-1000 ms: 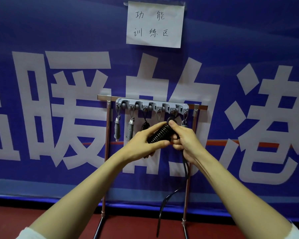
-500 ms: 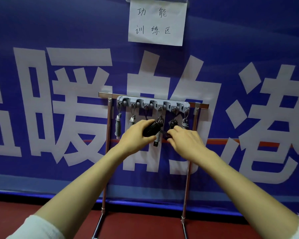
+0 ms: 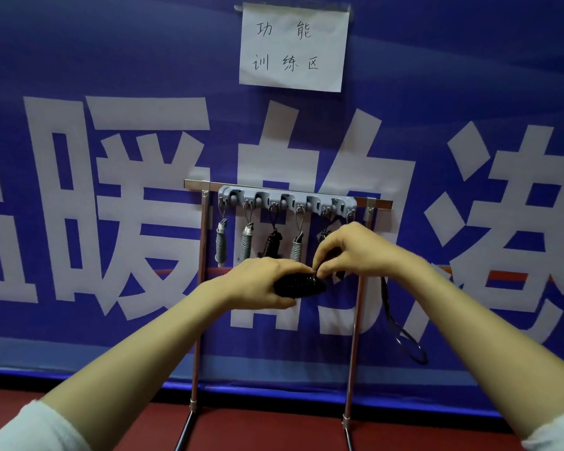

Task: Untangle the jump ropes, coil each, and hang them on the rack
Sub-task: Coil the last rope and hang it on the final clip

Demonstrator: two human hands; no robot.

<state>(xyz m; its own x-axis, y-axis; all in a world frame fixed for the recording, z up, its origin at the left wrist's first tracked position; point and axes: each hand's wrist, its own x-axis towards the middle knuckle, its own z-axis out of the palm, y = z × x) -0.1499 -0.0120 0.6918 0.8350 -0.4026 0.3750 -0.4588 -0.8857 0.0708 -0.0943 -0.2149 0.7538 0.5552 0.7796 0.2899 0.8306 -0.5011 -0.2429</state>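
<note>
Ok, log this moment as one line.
left grip: holds black coiled rope | right grip: pinches its end | rack: other coils hung

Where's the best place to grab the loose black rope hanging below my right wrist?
Probably pinch the loose black rope high up, just under the right hand, coming from the right: there it hangs straight, clear of the silver metal rack post; lower down it opens into a loop.

Paper note (image 3: 293, 47): 功能训练区; banner (image 3: 79, 43): 暖

A metal rack (image 3: 204, 222) stands at frame centre on the red floor (image 3: 267, 428). Its gray hook strip (image 3: 287, 200) holds three gray coiled ropes (image 3: 220, 245) and a black coiled rope (image 3: 272, 244).
</note>
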